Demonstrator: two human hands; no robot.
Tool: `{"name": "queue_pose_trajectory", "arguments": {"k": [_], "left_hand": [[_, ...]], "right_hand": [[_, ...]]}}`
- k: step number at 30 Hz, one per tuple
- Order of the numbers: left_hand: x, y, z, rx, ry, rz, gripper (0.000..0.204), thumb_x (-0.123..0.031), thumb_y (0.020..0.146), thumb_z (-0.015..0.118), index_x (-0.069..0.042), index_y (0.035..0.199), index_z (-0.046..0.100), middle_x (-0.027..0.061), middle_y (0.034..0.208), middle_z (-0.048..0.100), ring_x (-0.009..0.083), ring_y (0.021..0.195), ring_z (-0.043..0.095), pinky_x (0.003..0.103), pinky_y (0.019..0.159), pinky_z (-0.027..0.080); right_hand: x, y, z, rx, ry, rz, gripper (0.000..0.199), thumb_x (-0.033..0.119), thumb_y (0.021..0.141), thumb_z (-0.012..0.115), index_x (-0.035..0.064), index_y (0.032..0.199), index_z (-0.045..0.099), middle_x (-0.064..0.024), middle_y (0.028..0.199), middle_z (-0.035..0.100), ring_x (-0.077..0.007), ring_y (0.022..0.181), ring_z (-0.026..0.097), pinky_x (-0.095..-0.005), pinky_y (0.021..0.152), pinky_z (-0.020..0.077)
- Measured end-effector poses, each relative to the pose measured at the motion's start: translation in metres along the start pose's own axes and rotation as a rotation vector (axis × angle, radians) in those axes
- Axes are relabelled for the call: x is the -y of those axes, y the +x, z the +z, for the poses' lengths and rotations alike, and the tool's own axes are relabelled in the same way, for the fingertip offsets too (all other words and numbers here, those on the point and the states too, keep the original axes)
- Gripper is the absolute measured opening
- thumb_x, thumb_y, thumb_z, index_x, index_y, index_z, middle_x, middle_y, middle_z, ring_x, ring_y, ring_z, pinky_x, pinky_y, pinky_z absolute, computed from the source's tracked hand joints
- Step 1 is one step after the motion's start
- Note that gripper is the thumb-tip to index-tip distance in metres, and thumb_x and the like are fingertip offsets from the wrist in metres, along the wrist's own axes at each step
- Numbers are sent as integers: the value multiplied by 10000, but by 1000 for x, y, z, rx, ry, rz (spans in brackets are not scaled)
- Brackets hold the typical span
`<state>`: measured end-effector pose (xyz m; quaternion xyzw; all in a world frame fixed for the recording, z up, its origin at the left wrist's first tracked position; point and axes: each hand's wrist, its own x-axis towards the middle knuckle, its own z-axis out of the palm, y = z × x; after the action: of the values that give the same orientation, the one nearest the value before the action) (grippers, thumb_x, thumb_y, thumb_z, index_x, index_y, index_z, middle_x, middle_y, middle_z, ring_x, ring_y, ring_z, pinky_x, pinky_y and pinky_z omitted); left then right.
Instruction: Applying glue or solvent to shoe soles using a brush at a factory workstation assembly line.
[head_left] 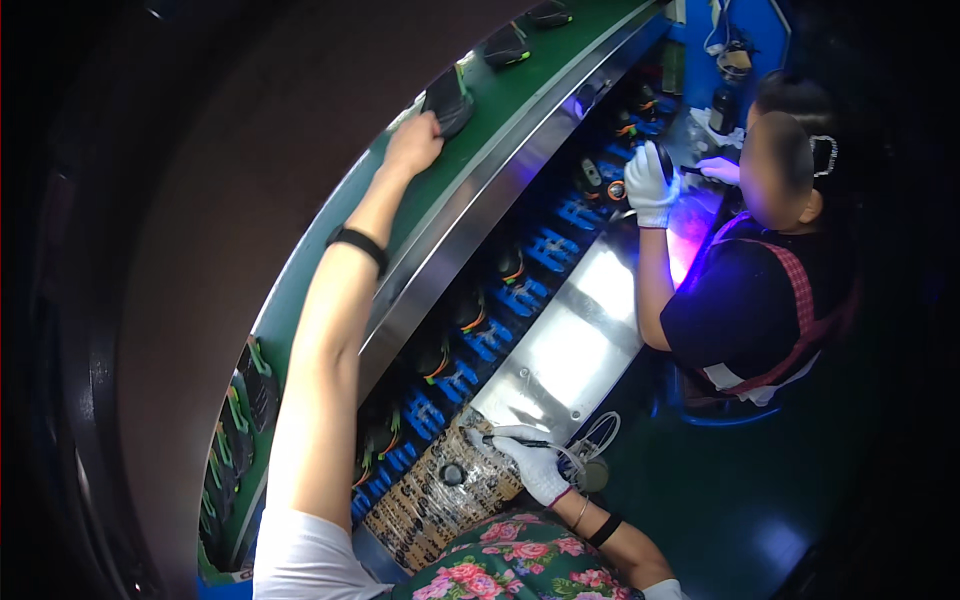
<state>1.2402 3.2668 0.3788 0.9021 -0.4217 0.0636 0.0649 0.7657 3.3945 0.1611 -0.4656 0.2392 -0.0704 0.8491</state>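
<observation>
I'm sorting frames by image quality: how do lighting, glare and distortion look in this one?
Head view: fisheye bends the green conveyor belt into an arc, with black vignette at the rim; strong glare on the steel worktop; violet glow by the co-worker's gloved hand; the left hand and right hand are lit and fairly sharp.

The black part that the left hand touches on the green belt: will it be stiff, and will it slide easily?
The black part is probably stiff: it looks like a moulded shell. It seems light, since the bare left hand reaches it with fingertips only. On the smooth green belt it would likely slide, not roll.
</observation>
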Motion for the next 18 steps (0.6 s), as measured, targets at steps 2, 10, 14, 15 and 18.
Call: {"name": "queue_pose_trajectory", "arguments": {"k": [2, 10, 14, 15, 18], "left_hand": [[16, -28, -15, -98, -56, 136, 192, -125, 803, 716, -40, 919, 588, 175, 972, 648, 370, 1013, 625, 455, 835, 495], [9, -271, -110, -155, -1168, -121, 244, -151, 979, 608, -51, 1199, 575, 103, 1278, 547, 210, 1133, 606, 371, 904, 549], [36, -412, -149, -634, -1155, -160, 374, -311, 991, 603, -22, 1227, 626, 137, 1286, 604, 240, 1137, 617, 417, 956, 525], [54, -451, -143, -888, -1086, -350, 420, -280, 991, 599, 27, 1277, 597, 147, 1278, 620, 238, 1179, 608, 395, 1018, 495], [41, -524, -151, -1102, -1061, -400, 444, -232, 983, 577, 63, 1315, 556, 162, 1288, 632, 260, 1185, 619, 399, 1076, 460]], "right_hand": [[10, 0, 2, 65, -17, 55, 176, 88, 891, 725, -18, 1028, 760, -86, 1045, 754, -146, 974, 679, -277, 930, 508], [-17, -8, 16, 151, 49, 54, 196, 110, 896, 757, -7, 1053, 748, -17, 997, 731, -82, 880, 650, -223, 801, 524], [-14, -14, 19, 192, 91, 133, 188, 83, 881, 763, 14, 1056, 753, -10, 982, 726, -80, 862, 642, -218, 769, 517], [-22, -13, 19, 204, 56, -30, 181, 73, 887, 748, 22, 1061, 752, -22, 998, 722, -91, 867, 642, -229, 788, 518], [-10, -19, 23, 145, 302, 235, 186, 57, 895, 714, 17, 1075, 737, -47, 1022, 721, -125, 934, 663, -273, 885, 514]]}}
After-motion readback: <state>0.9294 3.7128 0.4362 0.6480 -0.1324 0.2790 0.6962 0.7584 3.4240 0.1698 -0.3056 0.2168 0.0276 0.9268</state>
